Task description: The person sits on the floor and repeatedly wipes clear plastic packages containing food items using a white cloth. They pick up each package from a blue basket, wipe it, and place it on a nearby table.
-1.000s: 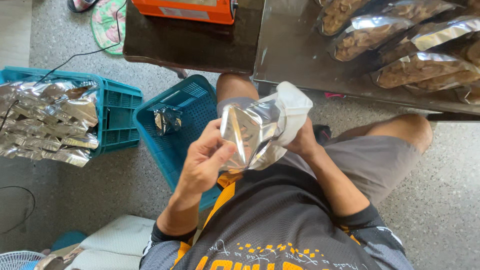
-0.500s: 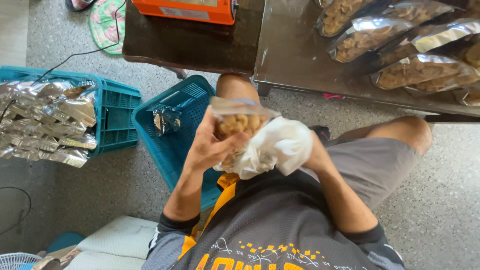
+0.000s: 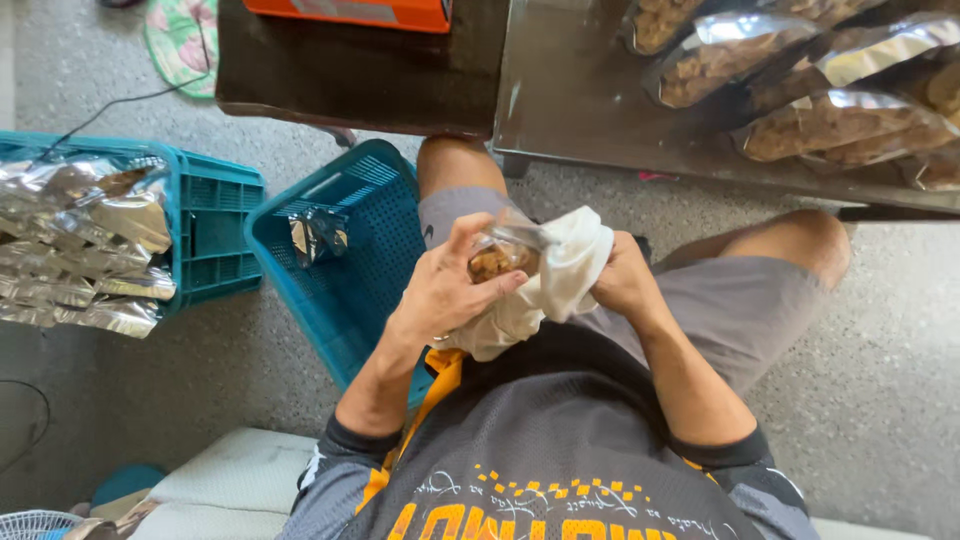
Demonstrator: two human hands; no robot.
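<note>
Over the lap, the left hand (image 3: 445,290) grips a clear snack pouch (image 3: 500,258) while the right hand (image 3: 625,280) presses a white cloth (image 3: 560,275) against it, with one foil packet (image 3: 318,235) in the teal basket (image 3: 350,290), foil bags (image 3: 80,245) heaped in the teal crate (image 3: 215,235), and filled pouches (image 3: 800,110) on the steel surface (image 3: 570,100).

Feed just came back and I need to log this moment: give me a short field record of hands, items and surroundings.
left hand: grips clear snack pouch
right hand: holds white cloth against the pouch
near basket: teal basket, one foil pouch inside
far basket: second teal basket, heaped with foil pouches
table: metal tabletop with filled pouches
posture: seated, pouch over lap
</note>
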